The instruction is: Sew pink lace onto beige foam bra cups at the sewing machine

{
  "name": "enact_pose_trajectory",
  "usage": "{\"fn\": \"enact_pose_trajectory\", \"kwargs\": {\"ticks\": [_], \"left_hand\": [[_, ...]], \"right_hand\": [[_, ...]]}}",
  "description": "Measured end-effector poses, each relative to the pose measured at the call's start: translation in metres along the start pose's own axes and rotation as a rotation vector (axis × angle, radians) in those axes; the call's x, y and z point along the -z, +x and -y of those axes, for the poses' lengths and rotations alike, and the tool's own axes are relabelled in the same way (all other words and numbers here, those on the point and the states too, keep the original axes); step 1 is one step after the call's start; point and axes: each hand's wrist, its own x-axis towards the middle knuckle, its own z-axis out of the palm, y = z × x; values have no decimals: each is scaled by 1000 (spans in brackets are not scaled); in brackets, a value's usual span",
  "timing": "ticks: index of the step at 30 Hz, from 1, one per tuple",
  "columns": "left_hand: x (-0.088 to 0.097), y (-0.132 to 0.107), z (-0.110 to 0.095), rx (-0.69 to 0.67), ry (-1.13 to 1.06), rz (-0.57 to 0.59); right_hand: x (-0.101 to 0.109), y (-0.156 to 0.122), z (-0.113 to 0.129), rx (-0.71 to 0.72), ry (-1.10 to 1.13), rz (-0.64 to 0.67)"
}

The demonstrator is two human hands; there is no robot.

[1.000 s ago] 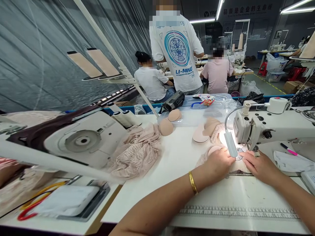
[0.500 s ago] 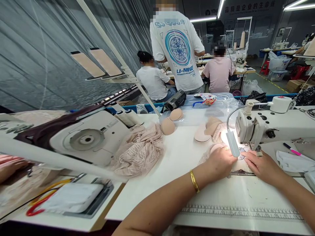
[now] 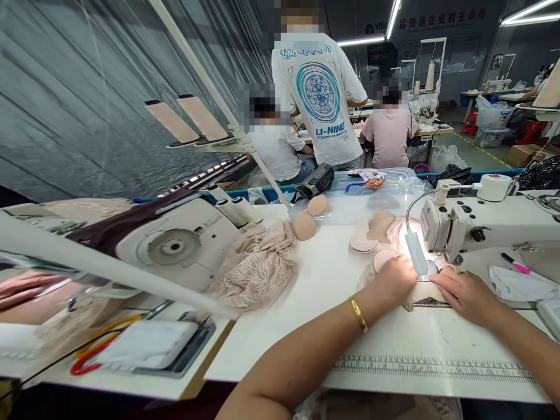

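Observation:
My left hand (image 3: 396,281) is curled on pale pink lace fabric (image 3: 366,275) at the sewing machine (image 3: 441,224), its fingertips partly hidden behind the small lamp (image 3: 415,254). Opposite it, my right hand (image 3: 470,294) pinches the edge of the same work just below the needle area, fingers pressed together. A small greyish piece (image 3: 432,267) shows between the two hands under the bright light. Beside my left hand, a pink bra cup (image 3: 384,258) lies in the lace. The needle itself is not distinguishable.
Beige bra cups (image 3: 304,226) and a heap of lace (image 3: 262,271) lie to the left, near another machine (image 3: 170,245). A pink-capped marker (image 3: 516,263) and white cloth (image 3: 520,284) rest at right. A ruler strip (image 3: 429,368) runs along the front edge. Several people sit or stand beyond.
The whole view has swung slightly, shifting the left-side objects rightward. Both hands stay at the machine with the lace; the greyish piece sits a little farther back between them.

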Motion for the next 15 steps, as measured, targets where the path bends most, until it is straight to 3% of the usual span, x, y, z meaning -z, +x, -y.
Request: {"fn": "enact_pose_trajectory", "kwargs": {"ticks": [4, 8, 11, 13, 15], "left_hand": [[39, -35, -22, 100, -29, 162], [94, -96, -42, 99, -465, 321], [117, -147, -47, 137, -894, 420], [122, -178, -48, 216, -1066, 499], [128, -198, -50, 279, -1091, 567]], "right_hand": [[-2, 6, 21, 122, 69, -49], [0, 16, 60, 250, 125, -59], [18, 10, 101, 290, 437, 181], [36, -1, 129, 111, 684, 395], [51, -13, 153, -22, 819, 594]]}}
